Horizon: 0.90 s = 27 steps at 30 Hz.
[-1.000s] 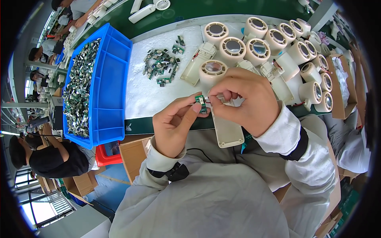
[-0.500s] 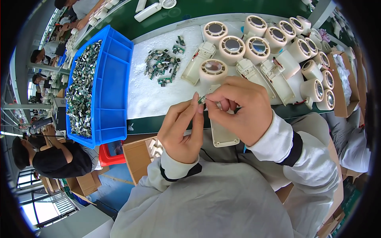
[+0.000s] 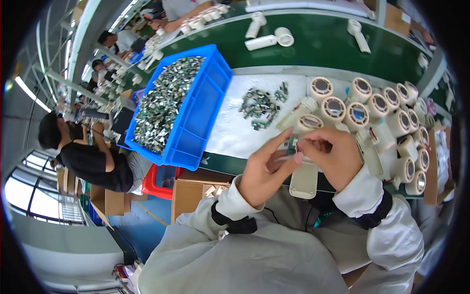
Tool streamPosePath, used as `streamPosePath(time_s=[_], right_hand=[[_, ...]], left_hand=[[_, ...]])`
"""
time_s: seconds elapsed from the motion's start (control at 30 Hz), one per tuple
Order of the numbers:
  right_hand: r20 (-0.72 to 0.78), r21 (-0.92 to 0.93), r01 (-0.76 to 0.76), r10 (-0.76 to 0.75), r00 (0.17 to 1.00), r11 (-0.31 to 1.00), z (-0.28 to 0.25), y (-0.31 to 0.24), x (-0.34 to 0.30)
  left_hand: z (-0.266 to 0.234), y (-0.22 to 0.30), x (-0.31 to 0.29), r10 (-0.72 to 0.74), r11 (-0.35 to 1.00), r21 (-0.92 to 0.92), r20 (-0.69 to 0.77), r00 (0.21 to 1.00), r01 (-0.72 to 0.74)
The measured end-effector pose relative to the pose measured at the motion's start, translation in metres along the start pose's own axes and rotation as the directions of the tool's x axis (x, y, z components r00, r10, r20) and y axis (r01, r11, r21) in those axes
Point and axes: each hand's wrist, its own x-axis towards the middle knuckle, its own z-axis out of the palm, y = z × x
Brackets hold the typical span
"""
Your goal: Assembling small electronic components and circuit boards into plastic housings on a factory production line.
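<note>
Between my two hands a small green circuit board (image 3: 292,143) is held up over the table's front edge. My left hand (image 3: 267,171) grips it between thumb and fingers. My right hand (image 3: 337,156) is closed in a pinch at the board's right side; whatever fine part it may hold there is hidden. Right below my fingers a cream handheld fan housing (image 3: 303,182) shows its flat rounded end, its upper part covered by my hands. Just beyond them stands a cream fan head (image 3: 310,122) with a round disc in its top.
A blue bin (image 3: 196,132) full of circuit boards stands at left. Loose boards (image 3: 258,107) lie on white foam (image 3: 227,132). Several fan heads (image 3: 357,115) and an opened housing (image 3: 370,154) crowd the right, beside a cardboard box (image 3: 433,169). A person (image 3: 93,157) sits at left.
The view has swung left and up, so the scene sits further right and lower. The circuit board now shows more of its face between my fingers. Both hands remain closed at it.
</note>
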Motion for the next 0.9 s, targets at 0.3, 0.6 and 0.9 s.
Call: streamPosePath(time_s=[0.3,0.6,0.9], right_hand=[[-0.152,0.109,0.220,-0.202,0.967,0.969,-0.010,-0.030,-0.005],[0.091,0.140,0.243,-0.257,0.962,0.960,-0.035,-0.033,-0.019],[-0.047,-0.036,0.317,-0.319,0.947,0.948,-0.047,-0.002,-0.003]], left_hand=[[-0.043,0.061,0.039,-0.295,0.798,-0.459,0.266,0.917,0.390],[0.019,0.030,0.325,-0.438,0.890,0.018,0.315,0.842,0.457],[0.107,-0.022,0.378,-0.261,0.881,0.420,0.047,0.964,0.218]])
